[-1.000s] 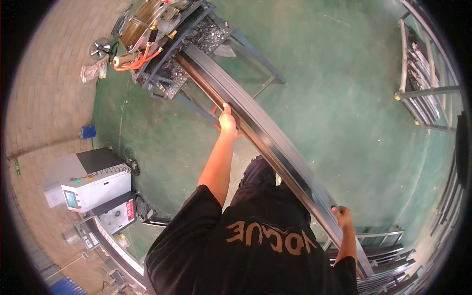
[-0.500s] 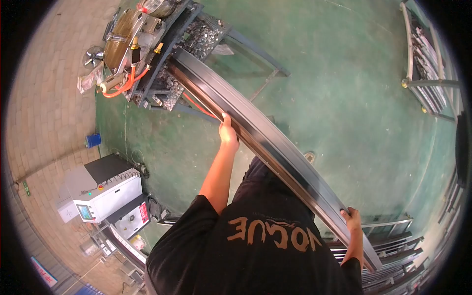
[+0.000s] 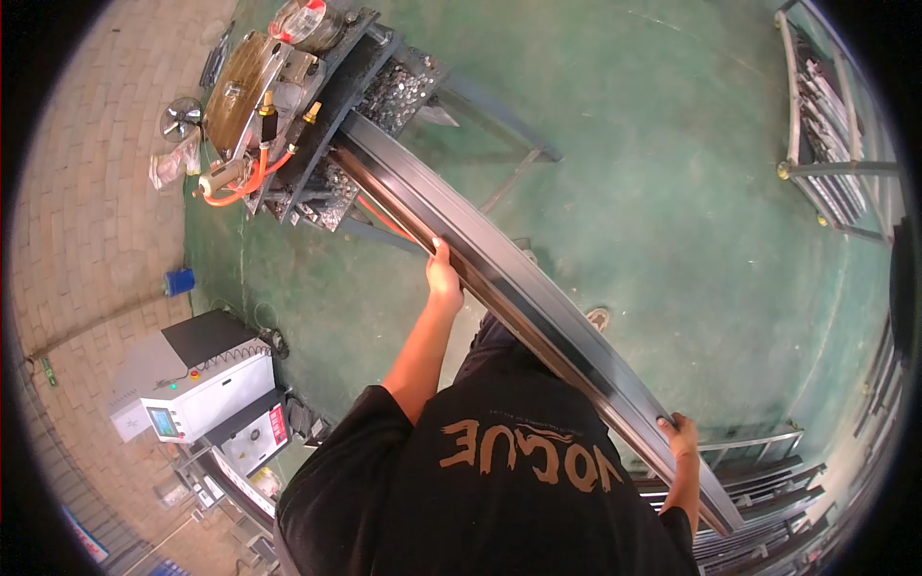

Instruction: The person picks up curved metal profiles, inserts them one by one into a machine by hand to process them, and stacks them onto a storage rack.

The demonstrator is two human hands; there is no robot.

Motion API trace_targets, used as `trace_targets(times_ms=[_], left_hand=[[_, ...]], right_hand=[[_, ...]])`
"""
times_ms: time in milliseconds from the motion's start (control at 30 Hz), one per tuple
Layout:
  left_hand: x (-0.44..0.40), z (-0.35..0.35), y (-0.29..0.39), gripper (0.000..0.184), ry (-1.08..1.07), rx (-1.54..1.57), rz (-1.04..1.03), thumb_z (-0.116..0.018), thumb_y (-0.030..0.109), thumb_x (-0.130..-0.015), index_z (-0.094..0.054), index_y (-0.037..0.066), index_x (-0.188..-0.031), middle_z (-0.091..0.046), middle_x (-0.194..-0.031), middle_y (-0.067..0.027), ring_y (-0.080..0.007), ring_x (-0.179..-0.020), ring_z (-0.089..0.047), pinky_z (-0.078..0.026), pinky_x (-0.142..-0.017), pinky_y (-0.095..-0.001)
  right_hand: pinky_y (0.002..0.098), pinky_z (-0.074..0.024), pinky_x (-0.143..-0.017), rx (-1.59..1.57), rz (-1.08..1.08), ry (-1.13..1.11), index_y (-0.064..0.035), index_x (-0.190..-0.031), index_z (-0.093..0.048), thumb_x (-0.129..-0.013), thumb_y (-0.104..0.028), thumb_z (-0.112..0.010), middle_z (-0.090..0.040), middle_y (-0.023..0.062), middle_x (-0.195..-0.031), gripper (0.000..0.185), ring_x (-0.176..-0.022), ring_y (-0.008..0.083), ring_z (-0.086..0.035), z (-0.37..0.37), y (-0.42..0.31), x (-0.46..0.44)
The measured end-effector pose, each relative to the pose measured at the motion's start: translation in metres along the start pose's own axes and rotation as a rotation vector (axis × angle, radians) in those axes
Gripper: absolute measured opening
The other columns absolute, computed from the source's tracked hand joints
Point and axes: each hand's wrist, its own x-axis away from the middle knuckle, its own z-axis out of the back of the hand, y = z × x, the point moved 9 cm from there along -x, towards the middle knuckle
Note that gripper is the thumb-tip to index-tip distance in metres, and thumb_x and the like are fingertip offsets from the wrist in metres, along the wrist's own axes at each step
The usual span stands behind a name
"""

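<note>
A long dark metal profile [image 3: 519,288] runs diagonally across the view, from the machine bench at the upper left to the lower right. My left hand [image 3: 443,276] grips its near edge around the middle, thumb on top. Farther down, my right hand [image 3: 680,437] is closed on the far edge close to the lower right end. The profile's upper end lies by the edge of the machine [image 3: 279,106], above a tray of metal chips [image 3: 399,94].
Orange hoses [image 3: 257,178] hang at the machine's front. A white and grey cabinet [image 3: 221,384] stands at lower left, with a blue bucket [image 3: 179,281] above it. Racks of profiles stand at upper right [image 3: 831,144] and lower right [image 3: 768,494].
Over the last second the profile and both hands have shifted slightly down in view. The machine has moved left in the frame. Both hands have stayed closed on the profile.
</note>
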Motion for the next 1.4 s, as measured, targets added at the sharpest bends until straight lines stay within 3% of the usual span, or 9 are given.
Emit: trace_targets(times_ms=[67, 233, 400, 500, 667, 700, 867, 1100, 1400], left_hand=[[0.011, -0.007, 0.006, 0.056, 0.032, -0.008, 0.043, -0.05, 0.048, -0.102, -0.051, 0.001, -0.132, -0.063, -0.124, -0.0102, -0.0255, -0.108, -0.062, -0.051, -0.094, -0.0417], [-0.015, 0.0, 0.022, 0.056, -0.005, 0.057, -0.043, -0.052, 0.046, -0.102, -0.052, 0.001, -0.135, -0.059, -0.133, -0.0134, -0.0313, -0.119, -0.059, -0.046, -0.103, -0.0476], [-0.039, 0.01, 0.032, 0.07, 0.225, -0.057, -0.214, -0.05, 0.054, -0.1, -0.049, -0.007, -0.135, -0.059, -0.132, -0.0172, -0.0323, -0.118, -0.058, -0.045, -0.103, -0.0478], [-0.019, -0.001, 0.036, 0.073, 0.175, -0.042, -0.254, -0.049, 0.055, -0.1, -0.05, -0.011, -0.13, -0.06, -0.127, -0.0219, -0.0332, -0.112, -0.061, -0.048, -0.1, -0.0466], [0.013, 0.009, -0.044, 0.067, 0.292, -0.195, -0.277, -0.05, 0.053, -0.101, -0.058, -0.011, -0.122, -0.063, -0.118, -0.0182, -0.0262, -0.103, -0.059, -0.047, -0.094, -0.0422], [0.022, 0.003, -0.069, 0.064, 0.181, 0.044, -0.285, -0.05, 0.051, -0.101, -0.058, -0.009, -0.123, -0.064, -0.117, -0.0163, -0.026, -0.104, -0.06, -0.047, -0.094, -0.0417], [0.103, -0.014, -0.049, 0.062, 0.219, 0.065, -0.099, -0.045, 0.047, -0.104, -0.051, -0.009, -0.13, -0.06, -0.126, -0.0195, -0.0314, -0.112, -0.061, -0.049, -0.098, -0.0442], [0.042, 0.037, -0.025, 0.059, 0.238, 0.004, -0.141, -0.046, 0.048, -0.103, -0.049, 0.0, -0.137, -0.059, -0.134, -0.0155, -0.0338, -0.119, -0.059, -0.046, -0.103, -0.0484], [0.01, 0.066, -0.018, 0.059, 0.231, 0.02, -0.163, -0.047, 0.045, -0.104, -0.05, -0.008, -0.131, -0.06, -0.13, -0.0177, -0.031, -0.114, -0.061, -0.048, -0.101, -0.0426]], right_hand=[[0.0542, -0.0434, -0.066, 0.089, -0.066, -0.035, 0.0038, -0.084, -0.063, -0.078, -0.064, -0.066, -0.059, 0.0305, -0.075, 0.068, -0.076, 0.0508, -0.058, -0.002, -0.003, -0.001], [0.0536, -0.0497, -0.074, 0.111, -0.026, 0.012, 0.001, -0.091, -0.065, -0.082, -0.069, -0.062, -0.066, 0.0277, -0.081, 0.071, -0.086, 0.0479, -0.065, -0.001, -0.003, 0.007], [0.0537, -0.0487, -0.071, 0.141, -0.037, 0.032, -0.0005, -0.086, -0.064, -0.086, -0.065, -0.061, -0.066, 0.0248, -0.079, 0.064, -0.083, 0.046, -0.065, 0.014, -0.012, 0.016], [0.0503, -0.0457, -0.063, 0.107, 0.027, 0.027, 0.0012, -0.083, -0.064, -0.086, -0.061, -0.064, -0.06, 0.0255, -0.067, 0.062, -0.068, 0.0432, -0.062, 0.015, -0.01, 0.018], [0.0473, -0.0412, -0.058, 0.086, 0.089, 0.153, 0.002, -0.078, -0.062, -0.085, -0.059, -0.065, -0.057, 0.0245, -0.064, 0.062, -0.059, 0.0401, -0.054, 0.021, 0.097, 0.033], [0.0484, -0.0419, -0.059, 0.09, 0.029, 0.096, 0.0016, -0.077, -0.061, -0.084, -0.06, -0.066, -0.056, 0.025, -0.064, 0.062, -0.062, 0.0423, -0.056, 0.033, 0.102, 0.048], [0.0518, -0.0446, -0.064, 0.187, 0.029, 0.074, 0.0011, -0.08, -0.062, -0.084, -0.064, -0.063, -0.059, 0.0261, -0.069, 0.065, -0.072, 0.0466, -0.059, 0.042, 0.097, 0.064], [0.0528, -0.0491, -0.071, 0.217, 0.054, 0.033, 0.0004, -0.084, -0.066, -0.086, -0.066, -0.059, -0.065, 0.0252, -0.075, 0.066, -0.082, 0.046, -0.064, 0.015, 0.053, 0.057], [0.0534, -0.0495, -0.074, 0.212, 0.014, -0.042, 0.0007, -0.084, -0.067, -0.085, -0.064, -0.061, -0.065, 0.0264, -0.077, 0.065, -0.084, 0.0463, -0.065, -0.006, 0.035, 0.057]])
